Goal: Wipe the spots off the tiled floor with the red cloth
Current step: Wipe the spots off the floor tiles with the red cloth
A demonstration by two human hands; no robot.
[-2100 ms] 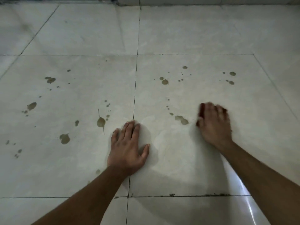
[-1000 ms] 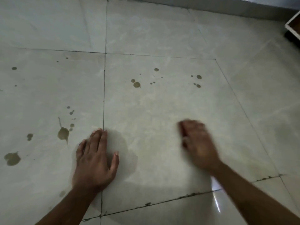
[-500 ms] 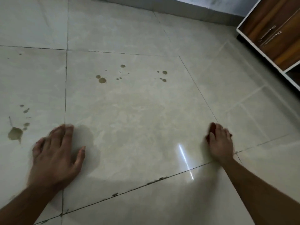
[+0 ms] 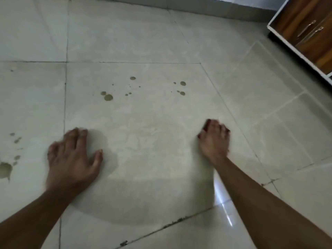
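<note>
My right hand [image 4: 214,139] presses down on the red cloth [image 4: 206,125], of which only dark red edges show past the fingers and thumb. It sits near the right edge of the big pale floor tile [image 4: 143,141]. My left hand [image 4: 71,157] lies flat on the same tile by the left grout line, fingers spread. Brown spots [image 4: 108,97] dot the tile's far part, with a second cluster [image 4: 182,83] to the right. More spots [image 4: 5,169] mark the tile at the far left. A faint wet smear lies between my hands.
A wooden cabinet [image 4: 309,31] with a white frame and metal handles stands at the upper right. A low wall base [image 4: 197,10] runs along the far side. Dirty grout [image 4: 170,225] crosses near the bottom. A light glare [image 4: 226,207] shines by my right forearm.
The spot near the tile's middle has been wiped away. The view swung right, bringing the cabinet in. My right hand with the cloth slid toward the tile's right edge; my left hand stayed planted.
</note>
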